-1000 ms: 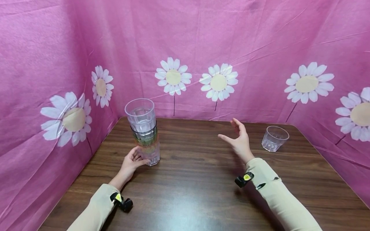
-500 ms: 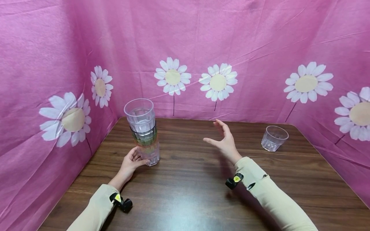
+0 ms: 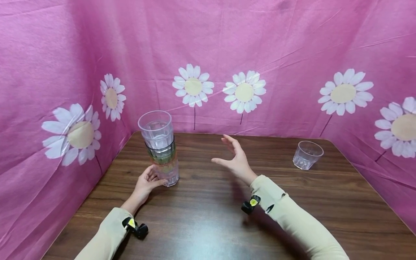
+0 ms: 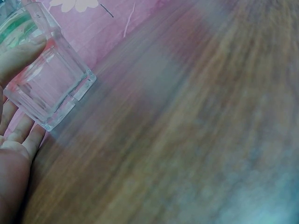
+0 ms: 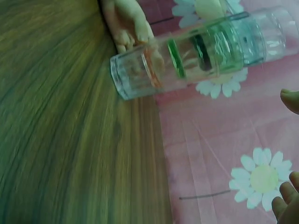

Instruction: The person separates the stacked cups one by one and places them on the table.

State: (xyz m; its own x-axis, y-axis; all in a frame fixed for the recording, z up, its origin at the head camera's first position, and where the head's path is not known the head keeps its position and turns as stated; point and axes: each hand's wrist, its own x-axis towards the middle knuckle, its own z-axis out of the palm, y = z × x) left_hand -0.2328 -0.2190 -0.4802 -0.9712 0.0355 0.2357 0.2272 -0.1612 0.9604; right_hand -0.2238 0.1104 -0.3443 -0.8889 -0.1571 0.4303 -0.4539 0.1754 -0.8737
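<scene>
The base of a nested stack of clear and tinted tumblers [image 3: 160,142] is gripped by the left hand [image 3: 143,185], at ten o'clock on the wooden table [image 3: 201,216]. Nothing is held by the right hand [image 3: 238,162], its thumb and fingers spread near twelve o'clock, apart from the stack. For good steadying, so low a grip should be firm, and the tall column is best held upright. At two o'clock, a single clear tumbler [image 3: 308,155] is seen standing, backed by a pink daisy-print cloth [image 3: 286,36].
</scene>
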